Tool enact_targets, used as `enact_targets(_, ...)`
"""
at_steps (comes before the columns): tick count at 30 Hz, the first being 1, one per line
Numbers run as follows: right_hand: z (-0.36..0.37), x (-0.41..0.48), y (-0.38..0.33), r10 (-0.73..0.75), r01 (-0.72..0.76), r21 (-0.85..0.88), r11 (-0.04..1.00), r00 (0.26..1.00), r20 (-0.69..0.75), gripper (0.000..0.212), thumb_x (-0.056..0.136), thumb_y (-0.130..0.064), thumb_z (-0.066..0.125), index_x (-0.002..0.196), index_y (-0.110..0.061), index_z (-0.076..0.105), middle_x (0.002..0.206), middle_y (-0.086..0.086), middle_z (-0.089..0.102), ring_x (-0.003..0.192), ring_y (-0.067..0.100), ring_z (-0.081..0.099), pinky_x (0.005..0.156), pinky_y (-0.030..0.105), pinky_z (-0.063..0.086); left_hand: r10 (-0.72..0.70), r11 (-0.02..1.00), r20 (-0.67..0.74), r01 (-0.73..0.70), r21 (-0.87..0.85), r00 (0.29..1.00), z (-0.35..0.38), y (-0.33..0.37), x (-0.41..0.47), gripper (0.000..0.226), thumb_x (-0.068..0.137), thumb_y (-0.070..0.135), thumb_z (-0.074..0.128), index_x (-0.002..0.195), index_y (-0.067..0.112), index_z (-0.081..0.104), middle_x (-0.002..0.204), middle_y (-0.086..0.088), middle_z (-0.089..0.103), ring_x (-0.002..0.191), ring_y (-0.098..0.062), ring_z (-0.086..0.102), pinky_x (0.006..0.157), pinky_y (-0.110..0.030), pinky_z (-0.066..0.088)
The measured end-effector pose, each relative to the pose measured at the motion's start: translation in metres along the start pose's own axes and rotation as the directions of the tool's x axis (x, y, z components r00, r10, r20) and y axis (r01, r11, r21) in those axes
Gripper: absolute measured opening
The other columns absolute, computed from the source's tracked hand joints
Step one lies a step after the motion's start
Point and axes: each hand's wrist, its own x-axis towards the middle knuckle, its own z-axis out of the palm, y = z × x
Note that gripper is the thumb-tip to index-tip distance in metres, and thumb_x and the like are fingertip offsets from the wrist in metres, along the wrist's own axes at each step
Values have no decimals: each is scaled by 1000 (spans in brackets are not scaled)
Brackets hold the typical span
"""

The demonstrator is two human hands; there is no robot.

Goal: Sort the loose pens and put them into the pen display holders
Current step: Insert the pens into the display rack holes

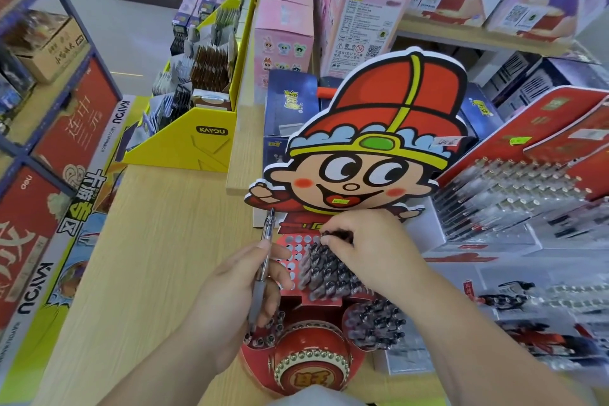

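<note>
While thumb and fingers of the left hand (230, 290) pinch one loose pen (265, 257) upright, likely waiting for a free hole, curled fingertips of the right hand (372, 247) sit on the dark pens (326, 270) packed in the red holder (296, 250); whether they grip one I cannot tell. Its left holes stand vacant; cups (253, 358) below hold more.

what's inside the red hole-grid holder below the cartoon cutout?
Its right side holds dark pens; left holes show empty. The right hand covers the upper right rows; the left hand, holding a pen, covers the lower left edge.
</note>
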Motion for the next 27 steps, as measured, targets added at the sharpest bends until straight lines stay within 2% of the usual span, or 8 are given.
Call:
enact_targets(5,-2,3,0,11,-11,11,1000,999,33,17,91,-39,68,103,-32,78,99,-16,74,92,4,63,80,25,52,14,999,7,-14,29,1000,3,0,-2,37,104,42,45,98,20,74,80,-13,65,49,-18,46,43,-28,34)
enact_targets(8,-6,3,2,-4,3,8,1000,997,76,20,92,-38,67,109,-32,76,104,-18,73,95,2,62,81,22,49,23,1000,14,-23,20,1000,6,1,-6,40,104,43,43,99,19,75,80,-13,65,49,-18,46,42,-27,35)
enact_targets(11,-17,-4,8,17,-23,197,980,999,35,25,95,-32,65,119,-34,71,105,-24,69,99,-7,62,88,15,48,45,999,41,-46,16,998,8,4,-11,46,100,48,42,103,16,76,81,-13,65,51,-18,46,44,-28,35)
enact_targets(14,-33,-16,13,71,-28,511,859,995,-65,21,98,-27,60,112,-35,73,97,-19,74,95,0,68,85,25,52,98,991,62,-103,85,993,11,11,-15,42,96,52,52,102,18,76,80,-10,65,50,-18,44,46,-29,34)
enact_targets(17,-42,-27,12,70,5,714,700,995,-76,18,99,-22,62,105,-33,75,93,-9,77,87,10,72,75,30,54,176,961,91,-191,199,980,20,19,-16,36,98,53,55,99,22,75,75,-6,62,50,-16,41,47,-27,34)
enact_targets(21,-42,-28,6,21,31,786,617,998,-56,15,87,-21,76,101,-29,78,92,-4,77,87,13,72,74,26,54,269,871,182,-319,372,946,37,29,-12,33,97,48,50,95,25,73,67,-8,52,52,-15,38,50,-25,33)
enact_targets(23,-41,-25,3,-21,59,804,592,998,-58,15,86,-15,77,99,-23,78,87,0,76,82,15,72,70,22,54,313,825,220,-379,419,924,45,35,-9,29,101,45,48,100,29,73,65,-2,48,54,-14,38,50,-24,33)
enact_targets(27,-42,-18,-1,-11,82,827,556,996,-91,8,89,-14,74,91,-21,78,86,2,77,81,20,73,68,27,58,357,765,261,-441,469,897,50,41,-1,25,102,42,49,98,34,72,65,-1,49,57,-15,43,53,-28,38)
